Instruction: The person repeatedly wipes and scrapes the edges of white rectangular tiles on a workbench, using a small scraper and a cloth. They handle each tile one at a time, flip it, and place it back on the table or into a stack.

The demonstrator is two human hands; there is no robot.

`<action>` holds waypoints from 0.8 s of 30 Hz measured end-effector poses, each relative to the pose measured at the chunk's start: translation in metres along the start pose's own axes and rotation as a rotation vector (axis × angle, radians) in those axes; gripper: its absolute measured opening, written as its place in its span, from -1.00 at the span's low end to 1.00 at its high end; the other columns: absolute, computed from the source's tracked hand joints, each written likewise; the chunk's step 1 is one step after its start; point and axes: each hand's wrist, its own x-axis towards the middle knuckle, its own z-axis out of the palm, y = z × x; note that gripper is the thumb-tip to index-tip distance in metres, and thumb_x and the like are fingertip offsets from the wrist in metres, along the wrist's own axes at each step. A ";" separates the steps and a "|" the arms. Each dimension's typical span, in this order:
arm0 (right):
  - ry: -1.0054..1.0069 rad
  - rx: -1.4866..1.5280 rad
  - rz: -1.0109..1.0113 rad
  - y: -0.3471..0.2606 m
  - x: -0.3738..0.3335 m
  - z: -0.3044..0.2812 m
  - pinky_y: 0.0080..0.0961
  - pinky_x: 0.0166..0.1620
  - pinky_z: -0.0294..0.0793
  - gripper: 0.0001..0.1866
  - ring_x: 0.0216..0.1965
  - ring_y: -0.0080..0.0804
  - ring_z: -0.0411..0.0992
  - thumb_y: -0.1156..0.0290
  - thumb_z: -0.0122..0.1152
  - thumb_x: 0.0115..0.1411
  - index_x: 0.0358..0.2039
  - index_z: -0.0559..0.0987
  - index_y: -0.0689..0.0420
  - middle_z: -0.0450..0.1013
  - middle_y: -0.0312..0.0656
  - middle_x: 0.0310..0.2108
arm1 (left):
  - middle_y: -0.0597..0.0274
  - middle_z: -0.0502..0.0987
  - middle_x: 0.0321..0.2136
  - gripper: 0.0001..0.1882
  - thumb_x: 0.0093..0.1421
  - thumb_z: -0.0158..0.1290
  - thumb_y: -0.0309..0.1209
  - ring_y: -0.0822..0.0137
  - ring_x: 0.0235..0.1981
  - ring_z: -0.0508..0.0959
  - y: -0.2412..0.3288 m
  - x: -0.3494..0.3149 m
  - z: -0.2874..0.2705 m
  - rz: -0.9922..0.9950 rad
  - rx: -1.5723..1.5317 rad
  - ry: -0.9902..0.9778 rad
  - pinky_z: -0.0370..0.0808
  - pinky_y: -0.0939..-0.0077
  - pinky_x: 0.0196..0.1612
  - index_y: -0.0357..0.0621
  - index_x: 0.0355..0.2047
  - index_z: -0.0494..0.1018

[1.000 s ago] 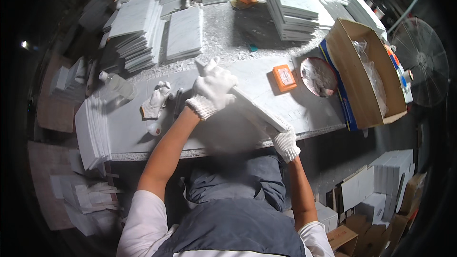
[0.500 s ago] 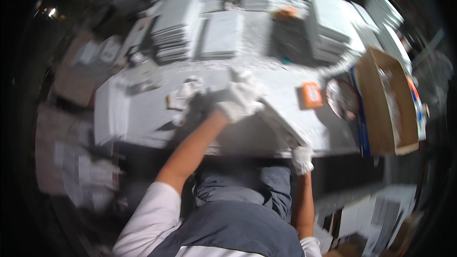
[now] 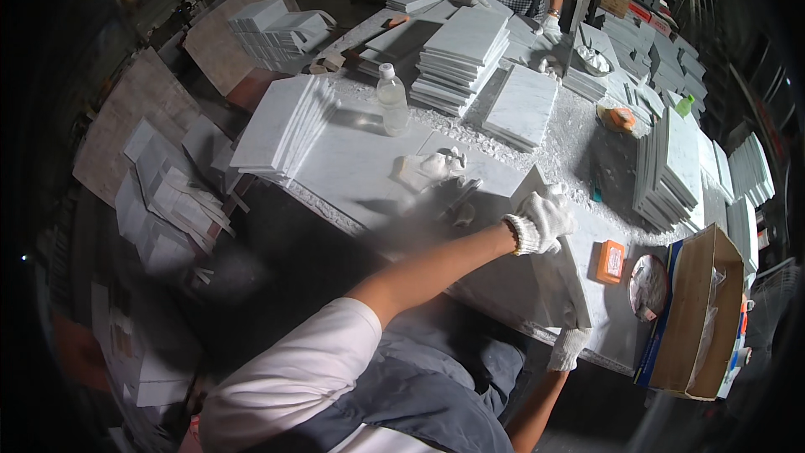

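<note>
A white marble tile stands on its edge on the worktable, held between my two gloved hands. My left hand, in a white knitted glove, is closed over the tile's far upper edge. Lower down, my right hand, gloved too, grips the near end by the table's front edge; its fingers are partly hidden. Left of the tile lies a crumpled white glove. Right of it are an orange box and a round dish with whitish contents.
Stacked marble tiles rise at the back, with further stacks at left and right. A clear bottle stands beyond the glove. An open cardboard box sits at right. Across the table, another person's gloved hand shows.
My view has turned and tilted, bringing the far side of the table and another person into sight. Both hands still hold the marble tile's edges.
</note>
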 end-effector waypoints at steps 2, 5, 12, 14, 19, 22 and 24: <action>0.006 -0.002 0.024 0.000 0.001 -0.002 -0.33 0.07 0.51 -0.53 -0.02 -0.35 0.53 0.16 0.19 0.38 0.08 0.63 0.32 0.62 -0.13 -0.05 | 0.18 0.58 0.03 -0.47 0.03 0.37 0.07 -0.09 0.28 0.36 0.000 0.000 0.000 0.013 -0.005 -0.014 0.55 -0.08 0.06 0.13 -0.05 0.64; -0.026 0.019 0.002 0.000 -0.005 -0.003 -0.40 -0.03 0.56 -0.59 -0.08 -0.34 0.56 0.38 0.09 0.38 0.15 0.58 0.32 0.62 -0.08 -0.05 | 0.21 0.59 0.01 -0.44 0.01 0.39 0.07 -0.03 0.24 0.40 0.005 0.000 -0.004 -0.059 -0.036 -0.077 0.58 -0.03 0.03 0.08 -0.06 0.64; -0.007 0.051 0.032 0.010 0.000 -0.006 -0.43 -0.03 0.56 -0.61 -0.08 -0.41 0.56 0.39 0.12 0.37 0.12 0.60 0.34 0.63 -0.14 -0.06 | 0.20 0.66 -0.19 -0.45 -0.11 0.43 0.10 0.09 -0.03 0.58 0.011 -0.007 -0.012 -0.113 0.109 0.064 0.59 0.14 -0.11 0.04 -0.21 0.70; 0.023 0.090 0.059 0.013 0.006 -0.007 -0.39 0.01 0.54 -0.61 -0.05 -0.39 0.55 0.39 0.11 0.36 0.11 0.61 0.33 0.62 -0.14 -0.05 | 0.28 0.66 -0.21 -0.45 -0.11 0.42 0.11 0.16 -0.06 0.59 0.011 -0.007 -0.010 -0.096 0.112 0.069 0.57 0.13 -0.07 0.05 -0.21 0.69; -0.016 -0.012 0.020 0.009 0.010 -0.013 -0.33 0.07 0.51 -0.60 -0.01 -0.32 0.54 0.34 0.12 0.35 0.09 0.61 0.32 0.62 -0.12 -0.04 | 0.37 0.65 -0.23 -0.57 -0.01 0.35 0.04 0.26 -0.06 0.59 0.012 -0.007 0.003 -0.103 0.050 0.112 0.39 0.02 0.18 0.12 -0.21 0.69; 0.016 -0.021 0.019 0.005 0.008 -0.010 -0.31 0.05 0.52 -0.58 -0.01 -0.31 0.54 0.28 0.12 0.36 0.09 0.62 0.30 0.62 -0.13 -0.04 | 0.35 0.66 -0.22 -0.66 0.06 0.30 -0.04 0.24 -0.03 0.59 0.009 -0.008 0.008 -0.078 0.031 0.136 0.33 -0.03 0.27 0.11 -0.22 0.69; 0.020 0.026 0.016 0.004 0.007 -0.007 -0.30 0.05 0.52 -0.57 -0.01 -0.31 0.53 0.26 0.13 0.36 0.10 0.62 0.28 0.61 -0.14 -0.04 | 0.32 0.67 -0.21 -0.74 0.14 0.23 -0.13 0.22 0.01 0.59 0.009 -0.008 0.010 -0.061 -0.013 0.147 0.29 -0.06 0.32 0.09 -0.23 0.69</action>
